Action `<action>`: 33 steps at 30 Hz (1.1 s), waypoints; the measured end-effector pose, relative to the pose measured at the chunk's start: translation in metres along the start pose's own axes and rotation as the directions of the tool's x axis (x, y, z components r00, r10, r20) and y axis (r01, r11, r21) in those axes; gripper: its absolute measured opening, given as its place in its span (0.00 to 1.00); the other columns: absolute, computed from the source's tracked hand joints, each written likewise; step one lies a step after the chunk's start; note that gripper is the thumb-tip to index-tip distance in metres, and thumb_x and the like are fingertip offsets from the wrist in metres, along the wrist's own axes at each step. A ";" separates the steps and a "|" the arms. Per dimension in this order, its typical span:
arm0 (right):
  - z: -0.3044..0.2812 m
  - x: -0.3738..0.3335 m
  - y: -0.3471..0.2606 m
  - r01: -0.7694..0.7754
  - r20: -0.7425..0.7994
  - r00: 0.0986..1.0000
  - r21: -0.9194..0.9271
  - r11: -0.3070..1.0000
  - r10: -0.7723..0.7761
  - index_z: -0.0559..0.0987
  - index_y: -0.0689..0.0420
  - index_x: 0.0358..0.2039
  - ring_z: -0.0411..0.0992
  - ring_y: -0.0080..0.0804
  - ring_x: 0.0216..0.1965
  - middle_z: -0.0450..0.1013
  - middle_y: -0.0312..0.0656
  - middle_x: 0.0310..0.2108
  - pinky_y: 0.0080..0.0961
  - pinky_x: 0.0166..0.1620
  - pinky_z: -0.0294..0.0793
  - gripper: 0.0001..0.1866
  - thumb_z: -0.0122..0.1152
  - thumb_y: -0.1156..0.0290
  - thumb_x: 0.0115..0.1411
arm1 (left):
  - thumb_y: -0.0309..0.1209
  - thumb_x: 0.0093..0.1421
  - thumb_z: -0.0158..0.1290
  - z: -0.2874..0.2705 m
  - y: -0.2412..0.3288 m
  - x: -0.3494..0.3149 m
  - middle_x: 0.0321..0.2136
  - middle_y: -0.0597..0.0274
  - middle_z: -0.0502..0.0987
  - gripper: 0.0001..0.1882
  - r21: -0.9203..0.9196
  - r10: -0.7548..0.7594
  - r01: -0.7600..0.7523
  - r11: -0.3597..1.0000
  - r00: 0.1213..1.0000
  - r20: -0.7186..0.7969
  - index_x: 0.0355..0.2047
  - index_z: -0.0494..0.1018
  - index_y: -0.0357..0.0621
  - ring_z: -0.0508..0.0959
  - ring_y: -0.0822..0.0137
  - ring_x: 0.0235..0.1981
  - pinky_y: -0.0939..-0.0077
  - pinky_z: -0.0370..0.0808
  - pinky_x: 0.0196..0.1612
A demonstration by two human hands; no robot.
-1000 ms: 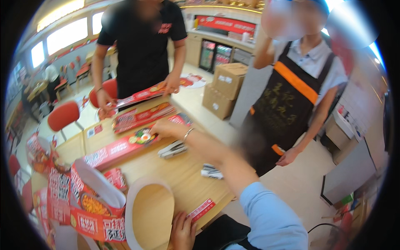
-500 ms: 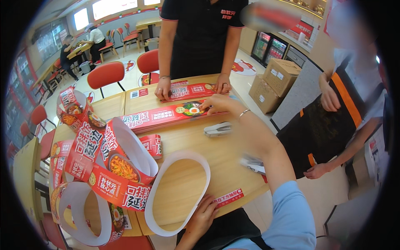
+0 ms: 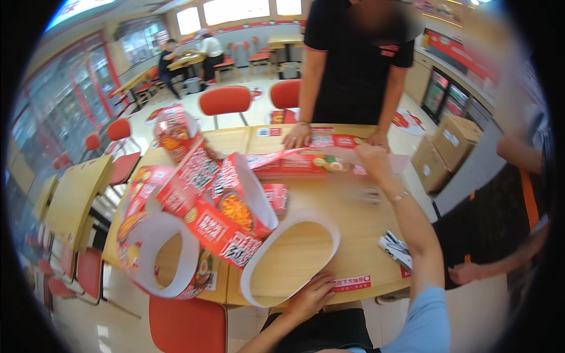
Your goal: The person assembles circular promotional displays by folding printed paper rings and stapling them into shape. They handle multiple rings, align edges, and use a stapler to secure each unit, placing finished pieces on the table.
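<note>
My right hand (image 3: 372, 160) reaches across the table, fingers closed on the right end of a long red printed paper strip (image 3: 306, 157). That strip is lifting off a stack of the same strips (image 3: 294, 172), its left end curling up. By the near table edge, my left hand (image 3: 313, 296) lies with its fingers stretched out against the near side of a white paper loop (image 3: 247, 282). To the left are several more red printed paper loops (image 3: 203, 226). A white stapler (image 3: 395, 250) lies beside my right forearm; a second, blurred stapler (image 3: 371, 194) is near the stack.
Across the wooden table (image 3: 353, 235), a person in black (image 3: 353, 76) rests both hands by further red strips (image 3: 332, 141). Another person in a dark apron (image 3: 488, 217) stands at the right. Cardboard boxes (image 3: 453, 141) and red chairs (image 3: 225, 100) surround the table.
The view has swung left, so things sit further right. My right hand has raised a strip from the stack. My left hand stays by the white loop.
</note>
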State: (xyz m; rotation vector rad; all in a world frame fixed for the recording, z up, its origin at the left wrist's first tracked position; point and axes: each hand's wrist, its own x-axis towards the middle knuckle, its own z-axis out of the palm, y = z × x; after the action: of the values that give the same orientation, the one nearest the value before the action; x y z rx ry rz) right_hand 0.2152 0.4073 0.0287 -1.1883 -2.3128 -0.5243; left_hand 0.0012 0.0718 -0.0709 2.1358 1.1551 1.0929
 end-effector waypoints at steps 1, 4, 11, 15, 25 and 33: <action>-0.029 0.000 -0.006 -0.052 -0.046 0.998 -0.057 0.997 0.050 0.77 0.55 0.30 0.77 0.42 0.34 0.75 0.44 0.27 0.39 0.39 0.73 0.04 0.57 0.75 0.52 | 0.28 0.55 0.59 0.002 0.001 -0.001 0.47 0.49 0.75 0.15 -0.021 -0.019 0.019 1.000 1.000 0.003 0.43 0.75 0.37 0.75 0.51 0.50 0.64 0.72 0.52; -0.134 -0.019 -0.041 0.224 -0.432 0.857 -0.175 0.959 -0.279 0.78 0.59 0.38 0.75 0.34 0.30 0.74 0.40 0.27 0.35 0.46 0.73 0.11 0.56 0.78 0.52 | 0.29 0.59 0.57 -0.004 0.029 0.005 0.58 0.50 0.67 0.29 -0.583 -0.128 0.204 0.786 0.977 0.169 0.59 0.62 0.39 0.67 0.56 0.59 0.64 0.63 0.61; -0.275 -0.213 -0.128 0.266 -0.262 0.860 -0.502 0.823 -0.438 0.78 0.51 0.36 0.75 0.27 0.38 0.76 0.34 0.37 0.50 0.62 0.53 0.09 0.63 0.74 0.54 | 0.33 0.61 0.56 -0.051 0.114 0.096 0.63 0.54 0.61 0.34 -0.758 -0.068 0.102 -0.644 0.979 0.190 0.64 0.54 0.45 0.60 0.60 0.64 0.58 0.55 0.67; -0.263 -0.319 -0.139 0.172 -0.391 0.897 -0.119 0.978 -0.206 0.75 0.56 0.42 0.73 0.32 0.41 0.74 0.39 0.35 0.45 0.55 0.64 0.14 0.64 0.70 0.55 | 0.31 0.65 0.51 -0.012 0.127 0.113 0.57 0.58 0.68 0.23 -0.867 -0.234 0.029 -0.497 0.958 0.166 0.58 0.63 0.43 0.67 0.62 0.59 0.61 0.63 0.63; -0.219 -0.365 -0.149 0.741 0.077 0.578 0.366 -0.563 0.812 0.61 0.57 0.62 0.68 0.28 0.52 0.67 0.39 0.52 0.32 0.58 0.68 0.25 0.52 0.71 0.66 | 0.26 0.64 0.49 0.030 0.155 0.033 0.54 0.58 0.71 0.20 -0.938 -0.017 0.305 -0.166 0.950 0.312 0.57 0.64 0.42 0.68 0.61 0.59 0.59 0.64 0.62; -0.251 -0.429 -0.086 0.468 0.008 0.847 0.468 -0.750 0.532 0.53 0.66 0.65 0.64 0.26 0.22 0.65 0.44 0.36 0.22 0.26 0.63 0.27 0.32 0.62 0.71 | 0.29 0.63 0.50 -0.101 0.083 0.061 0.32 0.70 0.73 0.10 -0.784 -0.007 -0.079 -0.616 0.995 -0.095 0.45 0.71 0.45 0.73 0.75 0.35 0.77 0.71 0.40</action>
State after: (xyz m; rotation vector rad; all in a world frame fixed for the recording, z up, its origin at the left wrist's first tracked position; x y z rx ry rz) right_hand 0.4219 -0.0495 -0.0255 0.2616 -0.6201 1.4369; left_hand -0.0228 0.0824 0.0704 0.2932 -0.4327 1.2576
